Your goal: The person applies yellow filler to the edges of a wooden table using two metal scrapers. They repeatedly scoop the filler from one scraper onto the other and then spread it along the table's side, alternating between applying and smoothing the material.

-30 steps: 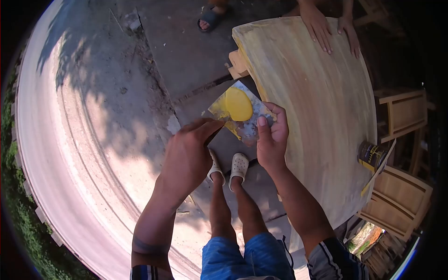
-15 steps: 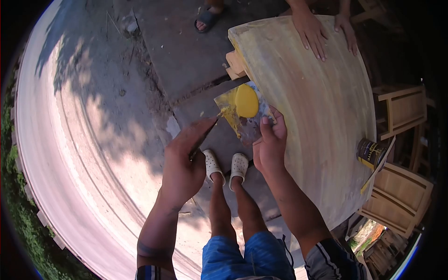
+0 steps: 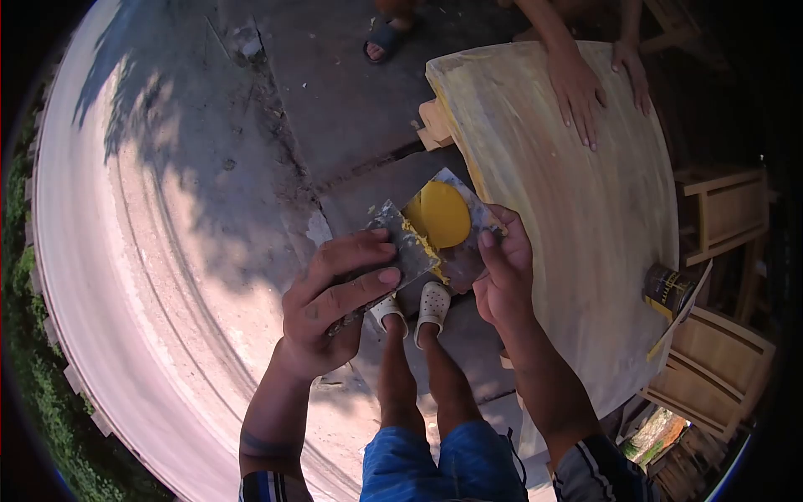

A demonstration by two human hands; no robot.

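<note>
My right hand point(image 3: 504, 276) grips a flat metal scraper plate point(image 3: 468, 251) carrying a round blob of yellow filler point(image 3: 443, 214). My left hand point(image 3: 335, 305) holds a second metal scraper point(image 3: 400, 243), its blade laid flat against the left edge of the plate, touching a ridge of yellow filler. Both are held in front of me, just left of the pale wooden tabletop point(image 3: 577, 209), above my feet in white clogs point(image 3: 410, 305).
Another person's two hands point(image 3: 598, 84) rest on the far end of the tabletop; their sandalled foot point(image 3: 386, 39) stands on the concrete. An open tin point(image 3: 667, 289) with a stick in it sits at the table's right edge. Wooden chairs point(image 3: 719, 209) stand at right.
My left hand has turned its scraper from edge-on to flat and slid it against the plate's left side. The plate with the filler has dropped slightly and shifted right.
</note>
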